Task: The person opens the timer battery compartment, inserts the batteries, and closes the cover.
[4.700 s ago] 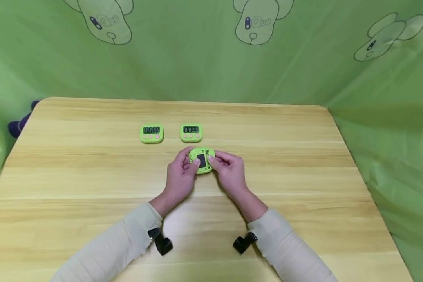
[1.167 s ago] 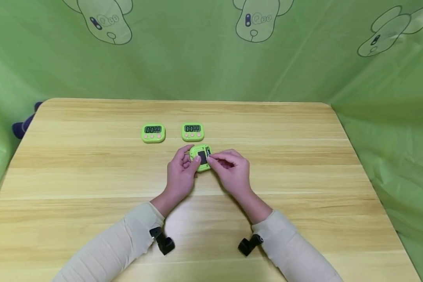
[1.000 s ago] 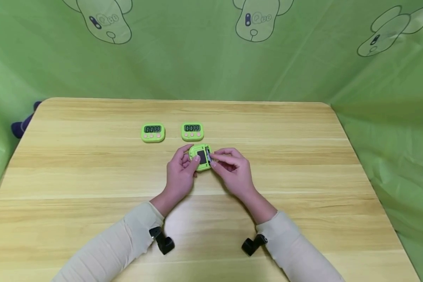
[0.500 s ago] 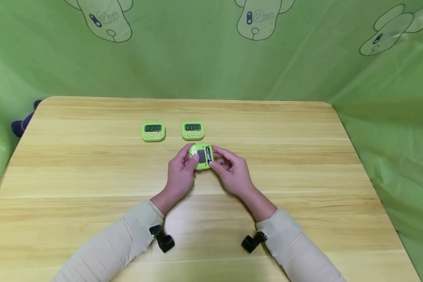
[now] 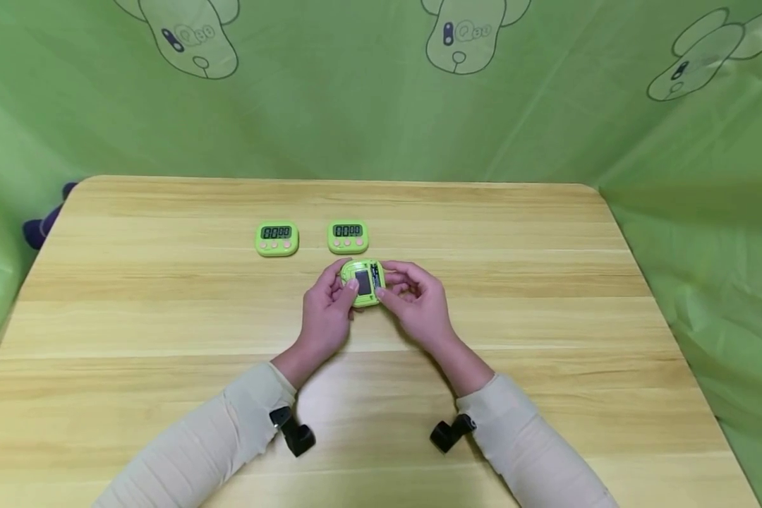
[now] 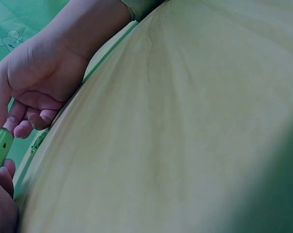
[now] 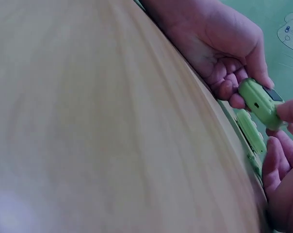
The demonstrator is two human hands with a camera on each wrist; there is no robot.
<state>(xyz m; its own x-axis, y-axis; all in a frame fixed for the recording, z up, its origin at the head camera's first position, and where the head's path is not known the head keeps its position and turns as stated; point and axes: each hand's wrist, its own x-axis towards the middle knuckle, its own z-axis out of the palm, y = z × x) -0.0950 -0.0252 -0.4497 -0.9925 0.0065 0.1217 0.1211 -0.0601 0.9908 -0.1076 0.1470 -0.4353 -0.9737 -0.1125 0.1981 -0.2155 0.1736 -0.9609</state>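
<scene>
A green digital timer (image 5: 359, 265) is held face down over the table, its back toward the head camera. A dark rectangle (image 5: 363, 283) fills the middle of that back. In the slot on its right side lies a battery (image 5: 376, 274), partly covered by a thumb. My left hand (image 5: 324, 314) grips the timer's left side, thumb across the back. My right hand (image 5: 424, 310) holds the right edge, its thumb at the slot's lower end and a finger at the upper corner. Both wrist views show the timer's green side (image 6: 0, 148), (image 7: 257, 103) between the hands.
Two more green timers, the left one (image 5: 276, 239) and the right one (image 5: 348, 237), lie face up just beyond the hands, displays reading zeros. The wooden table (image 5: 514, 282) extends around them, with a green curtain (image 5: 330, 127) behind.
Earlier, the right fingertips pinched at the slot and covered much of it. Since then the right hand has spread round the timer's right edge, and the battery shows in the slot. The left grip is unchanged.
</scene>
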